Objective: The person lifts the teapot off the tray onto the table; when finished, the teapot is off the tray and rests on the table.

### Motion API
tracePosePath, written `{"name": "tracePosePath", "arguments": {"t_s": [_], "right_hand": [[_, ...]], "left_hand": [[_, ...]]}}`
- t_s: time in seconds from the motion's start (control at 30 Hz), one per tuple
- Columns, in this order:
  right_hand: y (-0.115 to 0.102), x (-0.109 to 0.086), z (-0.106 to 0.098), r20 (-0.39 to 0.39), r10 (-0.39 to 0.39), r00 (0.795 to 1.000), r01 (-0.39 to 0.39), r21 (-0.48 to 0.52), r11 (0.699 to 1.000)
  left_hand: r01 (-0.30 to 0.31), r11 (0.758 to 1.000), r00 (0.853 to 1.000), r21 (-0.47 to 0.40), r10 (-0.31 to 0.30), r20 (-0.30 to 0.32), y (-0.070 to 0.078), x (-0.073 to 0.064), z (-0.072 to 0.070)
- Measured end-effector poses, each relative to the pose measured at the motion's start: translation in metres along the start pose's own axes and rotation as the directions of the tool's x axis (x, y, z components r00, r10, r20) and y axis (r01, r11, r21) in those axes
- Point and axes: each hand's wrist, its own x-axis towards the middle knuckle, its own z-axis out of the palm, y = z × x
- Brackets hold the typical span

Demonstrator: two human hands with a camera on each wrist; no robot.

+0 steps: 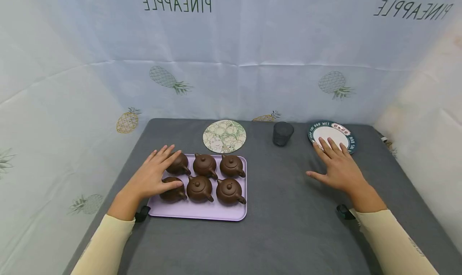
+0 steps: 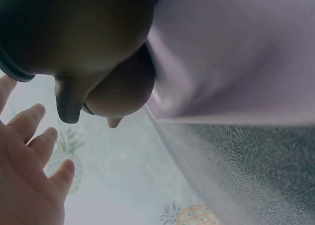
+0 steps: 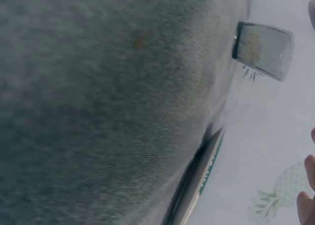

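My left hand [image 1: 154,174], fingers spread, hovers over the left end of a lilac tray [image 1: 202,214]. On that tray several brown teapots stand in two rows, among them a front-left teapot [image 1: 174,189] partly hidden by the thumb and a front-right teapot [image 1: 229,191]. In the left wrist view a teapot [image 2: 98,28] looms close above the fingers [image 2: 37,151]. My right hand [image 1: 339,168], also spread, is in front of a white plate [image 1: 326,133] with a dark green lettered rim; its fingertips overlap the plate in the head view. Neither hand holds anything.
A round mat [image 1: 224,136] with a flower and rabbit print lies behind the tray. Right of it stands a dark see-through cup [image 1: 282,133]. All rest on a dark grey table [image 1: 281,235], with a pineapple-print curtain [image 1: 238,38] behind and at both sides.
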Motion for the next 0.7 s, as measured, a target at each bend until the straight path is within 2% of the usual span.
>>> {"name": "tracePosePath", "arguments": {"t_s": [0.27, 0.37, 0.43, 0.5, 0.57, 0.63, 0.7], "right_hand": [[-0.007, 0.0, 0.001, -0.009, -0.012, 1.0, 0.012, 0.015, 1.0], [-0.02, 0.004, 0.004, -0.03, -0.008, 1.0, 0.01, 0.048, 0.999], [-0.033, 0.009, 0.007, -0.036, 0.004, 0.999, -0.001, 0.087, 0.996], [-0.049, 0.016, 0.011, -0.042, 0.027, 0.999, -0.02, 0.143, 0.99], [-0.067, 0.023, 0.013, -0.052, 0.063, 0.997, -0.05, 0.211, 0.976], [-0.086, 0.031, 0.016, -0.064, 0.109, 0.992, -0.086, 0.297, 0.951], [-0.103, 0.039, 0.018, -0.075, 0.158, 0.985, -0.116, 0.393, 0.912]], "left_hand": [[0.003, 1.0, 1.0, 0.01, -0.003, 0.022, 0.004, -0.003, -0.006], [0.042, 0.999, 0.999, -0.016, -0.041, 0.033, 0.001, -0.007, -0.014], [0.104, 0.993, 0.994, -0.062, -0.101, 0.044, -0.006, -0.011, -0.02], [0.183, 0.973, 0.983, -0.143, -0.178, 0.047, -0.016, -0.016, -0.024], [0.257, 0.937, 0.966, -0.235, -0.255, 0.04, -0.026, -0.021, -0.026], [0.308, 0.898, 0.949, -0.315, -0.314, 0.035, -0.035, -0.026, -0.026], [0.347, 0.849, 0.933, -0.4, -0.354, 0.057, -0.042, -0.031, -0.023]]}}
